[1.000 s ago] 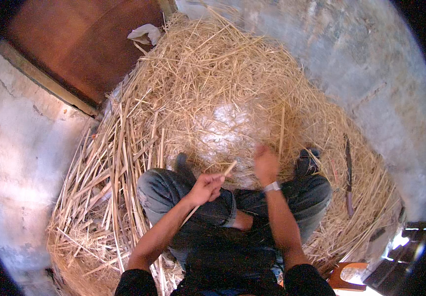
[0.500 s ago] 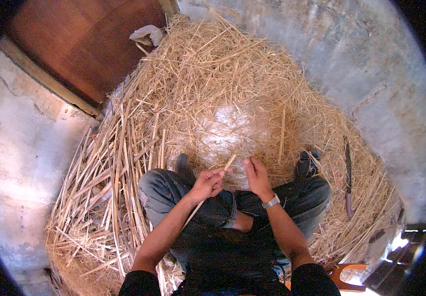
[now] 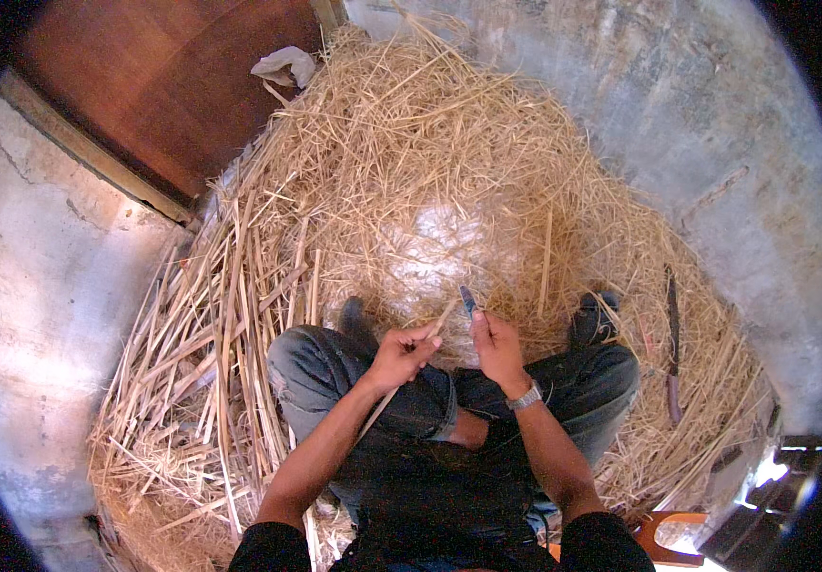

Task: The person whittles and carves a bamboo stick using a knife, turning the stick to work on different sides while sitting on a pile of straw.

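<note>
In my left hand (image 3: 404, 357) is a thin pale strip (image 3: 374, 413) that looks like split bamboo, pinched between thumb and fingers. Its far end slants up past the fingertips, while the tail runs back over my left forearm's inner side toward my lap. My right hand (image 3: 497, 350), with a metal watch (image 3: 525, 395) at the wrist, is closed around a small knife (image 3: 468, 299). The knife's dark blade points away from me, just right of the strip's tip; its handle is hidden in my fist. Both hands are above my crossed legs, a short gap apart.
Curly pale shavings (image 3: 411, 133) cover the floor ahead, around a bright patch (image 3: 439, 238). Long split strips (image 3: 239, 315) lie heaped at my left. A dark long-bladed tool (image 3: 673, 343) rests at right. Stained walls (image 3: 697, 114) and a brown wooden panel (image 3: 172, 86) enclose the space.
The knife blade has swung up and now shows clearly above my right fist. My right hand has turned and shifted slightly toward me; the left keeps its grip on the strip.
</note>
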### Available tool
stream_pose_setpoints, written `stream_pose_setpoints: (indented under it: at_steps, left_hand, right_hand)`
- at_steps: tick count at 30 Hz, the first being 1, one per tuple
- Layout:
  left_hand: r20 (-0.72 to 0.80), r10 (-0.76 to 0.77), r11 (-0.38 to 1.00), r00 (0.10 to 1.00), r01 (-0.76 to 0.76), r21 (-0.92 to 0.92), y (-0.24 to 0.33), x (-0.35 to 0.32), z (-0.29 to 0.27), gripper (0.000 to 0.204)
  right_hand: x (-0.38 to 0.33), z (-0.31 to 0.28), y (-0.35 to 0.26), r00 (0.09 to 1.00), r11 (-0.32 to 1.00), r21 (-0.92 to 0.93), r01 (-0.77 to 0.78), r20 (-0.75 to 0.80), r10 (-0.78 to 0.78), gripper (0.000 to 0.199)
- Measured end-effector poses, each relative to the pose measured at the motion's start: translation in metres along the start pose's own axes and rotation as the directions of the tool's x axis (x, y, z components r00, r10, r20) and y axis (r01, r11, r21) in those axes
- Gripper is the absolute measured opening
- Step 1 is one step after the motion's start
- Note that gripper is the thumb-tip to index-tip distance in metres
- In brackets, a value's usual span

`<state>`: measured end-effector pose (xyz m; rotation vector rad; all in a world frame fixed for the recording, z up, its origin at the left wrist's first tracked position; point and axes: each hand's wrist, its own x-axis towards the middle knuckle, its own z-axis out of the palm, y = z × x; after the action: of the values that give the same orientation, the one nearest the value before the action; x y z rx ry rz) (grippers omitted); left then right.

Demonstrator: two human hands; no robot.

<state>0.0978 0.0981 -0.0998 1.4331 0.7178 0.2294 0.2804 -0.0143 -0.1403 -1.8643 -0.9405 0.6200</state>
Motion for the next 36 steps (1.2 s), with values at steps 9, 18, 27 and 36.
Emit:
stream_pose_setpoints:
  at_steps: [9,18,27,36]
  left_hand:
    - [0.04,0.022,1.0,0.999,-0.021,-0.012,0.004,-0.003,-0.001,0.041]
    - [0.078,0.024,0.998,0.997,-0.02,-0.053,0.002,-0.003,0.001,0.039]
    - [0.065,0.19,0.982,0.98,-0.188,-0.03,-0.008,0.001,0.001,0.033]
    - [0.1,0.006,0.997,0.995,0.002,-0.083,0.006,-0.006,-0.001,0.031]
  right_hand:
    - [-0.005,0.007,-0.01,1.0,0.996,0.088,0.028,0.001,-0.028,0.044]
    - [-0.006,0.009,-0.014,0.998,0.994,0.091,0.054,-0.025,-0.052,0.043]
    - [-0.017,0.024,-0.032,0.983,0.996,0.023,0.086,0.163,-0.089,0.038]
    - [-0.005,0.018,-0.016,0.985,0.991,0.0,0.133,-0.112,-0.132,0.04]
